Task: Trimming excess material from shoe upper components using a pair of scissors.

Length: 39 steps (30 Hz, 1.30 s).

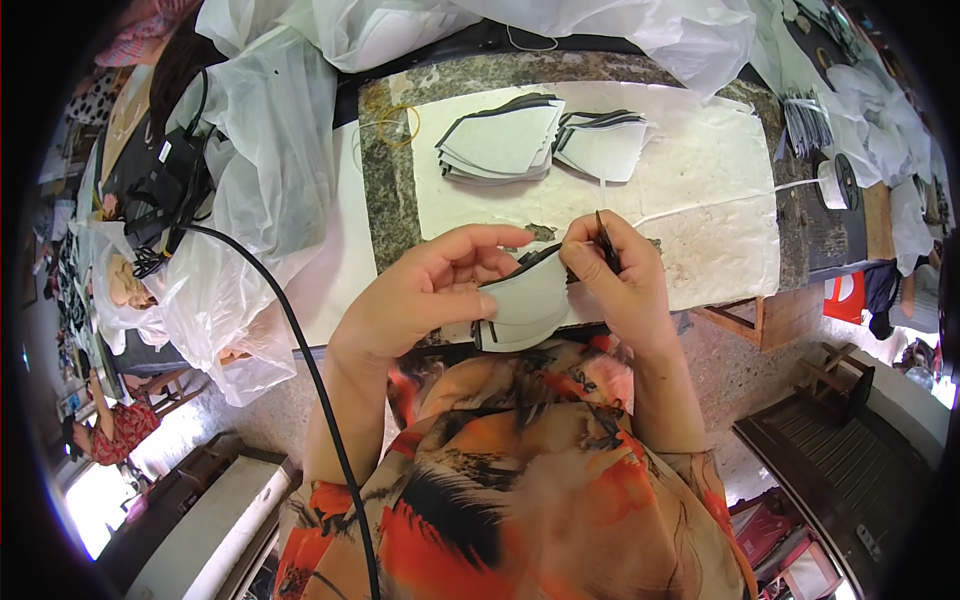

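Observation:
My left hand (418, 290) is closed around a small bundle of curved white fabric pieces (528, 308) with black edges, thumb on the near face and fingers behind. At the bundle's upper right corner, my right hand (622, 275) pinches the black edge between thumb and finger. The same hand holds a slim dark pointed tool (605, 238), its tip upward; whether it is scissors or tweezers I cannot tell. Beyond my hands lie two stacks of similar white pieces with dark layers, a larger left stack (505, 138) and a smaller right stack (603, 147).
A narrow white tape (735, 203) runs from a spool (838, 183) toward my right hand. White paper (700, 160) covers the worn board (395, 190). Plastic bags (265, 150) crowd the left and far edges. A black cable (300, 330) hangs close by my left forearm.

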Each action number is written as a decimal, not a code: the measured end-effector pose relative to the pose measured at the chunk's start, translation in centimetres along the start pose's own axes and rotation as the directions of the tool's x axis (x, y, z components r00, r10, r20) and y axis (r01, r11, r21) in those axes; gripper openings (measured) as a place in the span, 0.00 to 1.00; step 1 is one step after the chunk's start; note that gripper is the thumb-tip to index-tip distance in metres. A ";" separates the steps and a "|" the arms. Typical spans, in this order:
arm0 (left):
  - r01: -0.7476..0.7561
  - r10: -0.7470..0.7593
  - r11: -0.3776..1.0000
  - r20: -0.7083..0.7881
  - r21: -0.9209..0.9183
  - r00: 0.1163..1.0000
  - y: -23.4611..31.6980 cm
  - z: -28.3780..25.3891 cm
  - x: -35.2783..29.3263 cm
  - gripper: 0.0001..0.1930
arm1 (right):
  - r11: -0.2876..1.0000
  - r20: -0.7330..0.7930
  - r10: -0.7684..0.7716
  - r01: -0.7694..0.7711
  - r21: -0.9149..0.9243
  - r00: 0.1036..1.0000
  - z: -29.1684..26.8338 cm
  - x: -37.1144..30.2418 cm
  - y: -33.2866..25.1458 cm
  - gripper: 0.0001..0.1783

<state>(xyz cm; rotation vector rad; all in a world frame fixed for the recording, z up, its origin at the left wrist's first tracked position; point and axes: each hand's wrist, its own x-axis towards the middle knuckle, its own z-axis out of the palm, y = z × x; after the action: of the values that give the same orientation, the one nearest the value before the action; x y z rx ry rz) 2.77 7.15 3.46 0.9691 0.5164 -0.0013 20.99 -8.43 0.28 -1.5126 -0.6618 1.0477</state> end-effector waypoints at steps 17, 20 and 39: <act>0.136 -0.145 0.987 0.112 0.086 0.983 0.9 -0.2 2.2 0.15 | 0.611 0.055 -0.693 0.627 -0.484 0.719 0.9 0.0 1.0 0.08; 0.192 -0.194 0.981 0.141 0.022 0.971 0.8 -0.9 2.7 0.15 | 0.596 0.046 -0.717 0.646 -0.477 0.695 0.9 0.2 1.1 0.09; -0.001 0.023 0.983 -0.116 0.184 0.993 -0.5 0.0 1.6 0.08 | 0.808 -0.518 -0.487 0.588 0.038 0.703 1.2 0.9 -0.8 0.05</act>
<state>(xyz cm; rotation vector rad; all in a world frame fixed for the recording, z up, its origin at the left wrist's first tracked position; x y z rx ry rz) 4.06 7.27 2.40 1.1582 0.6273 0.0192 20.42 -6.97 0.84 -1.2132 -0.5637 0.2409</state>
